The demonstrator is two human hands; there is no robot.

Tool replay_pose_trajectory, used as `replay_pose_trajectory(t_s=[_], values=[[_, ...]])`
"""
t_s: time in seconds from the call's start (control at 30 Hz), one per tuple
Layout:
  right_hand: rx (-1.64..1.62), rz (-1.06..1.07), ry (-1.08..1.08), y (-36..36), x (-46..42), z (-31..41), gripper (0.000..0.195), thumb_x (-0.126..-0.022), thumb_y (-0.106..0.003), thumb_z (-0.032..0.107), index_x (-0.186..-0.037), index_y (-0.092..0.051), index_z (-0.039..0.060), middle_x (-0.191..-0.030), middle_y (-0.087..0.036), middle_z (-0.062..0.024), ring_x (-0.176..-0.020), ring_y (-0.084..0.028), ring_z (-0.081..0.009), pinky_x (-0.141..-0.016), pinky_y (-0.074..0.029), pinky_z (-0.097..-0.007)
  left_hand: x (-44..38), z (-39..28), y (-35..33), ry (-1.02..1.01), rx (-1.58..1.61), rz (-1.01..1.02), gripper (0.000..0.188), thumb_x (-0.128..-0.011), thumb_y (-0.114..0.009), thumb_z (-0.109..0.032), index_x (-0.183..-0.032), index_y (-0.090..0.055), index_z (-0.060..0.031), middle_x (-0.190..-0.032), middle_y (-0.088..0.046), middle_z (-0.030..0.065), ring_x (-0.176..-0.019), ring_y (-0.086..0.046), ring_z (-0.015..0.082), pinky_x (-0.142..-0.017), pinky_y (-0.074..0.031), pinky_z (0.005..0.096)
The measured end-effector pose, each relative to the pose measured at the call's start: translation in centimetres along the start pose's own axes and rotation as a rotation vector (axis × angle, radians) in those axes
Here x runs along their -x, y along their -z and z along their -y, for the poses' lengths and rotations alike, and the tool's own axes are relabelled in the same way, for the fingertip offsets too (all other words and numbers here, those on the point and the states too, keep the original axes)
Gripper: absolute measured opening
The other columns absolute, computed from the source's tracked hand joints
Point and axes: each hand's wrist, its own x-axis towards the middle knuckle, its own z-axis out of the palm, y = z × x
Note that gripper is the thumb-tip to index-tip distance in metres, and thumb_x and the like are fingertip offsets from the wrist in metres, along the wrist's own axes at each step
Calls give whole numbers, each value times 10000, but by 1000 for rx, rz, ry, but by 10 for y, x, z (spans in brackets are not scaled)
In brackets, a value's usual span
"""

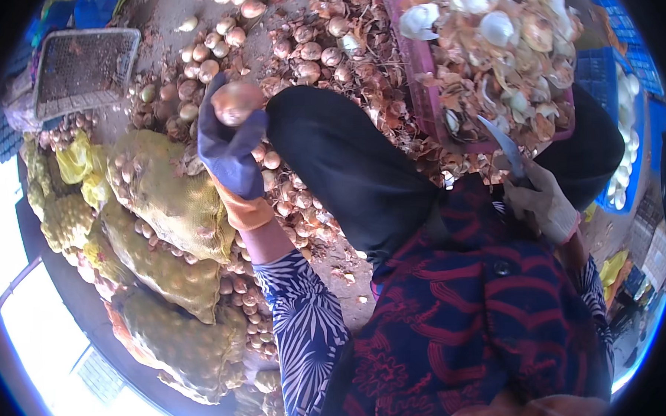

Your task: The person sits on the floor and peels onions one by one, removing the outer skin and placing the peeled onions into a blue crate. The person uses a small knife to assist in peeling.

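Note:
My left hand (231, 148), in a dark blue glove with an orange cuff, grips an unpeeled onion (236, 103) beside my knee. A kitchen knife (504, 145) with a curved blade is in my right hand (543, 201), which wears a pale knitted glove. The blade points up and left, over the near rim of a pink plastic crate (416, 81). Onion skins and some pale onion pieces (499, 67) fill that crate to a heap. Loose brown onions (309, 52) lie on the floor beyond my left knee.
Yellow mesh sacks of onions (159, 187) crowd the floor at left. A grey plastic crate (87, 68) stands at upper left. At right, a blue crate (619, 179) holds peeled white onions (625, 139). Dry skins (383, 88) litter the floor between my knee and the pink crate.

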Motion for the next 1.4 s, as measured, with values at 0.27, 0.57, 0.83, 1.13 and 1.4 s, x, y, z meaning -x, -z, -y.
replay_pose_trajectory(t_s=[0.27,0.57,0.83,1.13,1.4], values=[[541,-134,1059,-6,-41,-31,336,-927,-643,113,-1256,-616,50,-917,-654,-125,-751,-664,-310,-650,-526,-385,69,-23,-120,-30,-245,645,613,-734,-806,-113,-1311,-623,-15,-1123,-713,175,-1024,-695,286,-910,-553,376],[834,-51,776,7,-63,-77,382,-924,-618,150,-1298,-592,74,-1092,-688,-178,-965,-680,-368,-789,-554,-449,127,-10,-182,-20,-659,609,644,-723,-857,-305,-1289,-626,-101,-1094,-673,219,-996,-661,391,-859,-555,468],[711,-157,768,26,-54,-83,268,-932,-587,160,-1190,-612,91,-982,-683,-182,-876,-675,-394,-749,-554,-477,155,5,-178,165,-434,494,733,-733,-829,-134,-1411,-551,-132,-1153,-694,190,-1045,-694,343,-884,-572,443],[797,115,611,17,-58,-69,249,-943,-593,195,-1171,-621,99,-885,-664,-180,-814,-667,-397,-690,-532,-499,163,10,-184,203,-207,367,694,-755,-800,-61,-1401,-550,-20,-1164,-693,173,-1046,-690,247,-891,-559,343],[609,121,638,23,-57,-69,235,-960,-574,231,-1081,-609,33,-916,-676,-235,-874,-650,-449,-748,-510,-514,141,-25,-175,-55,-568,379,649,-693,-865,-225,-1263,-644,-6,-1105,-694,230,-943,-693,359,-848,-552,433]])
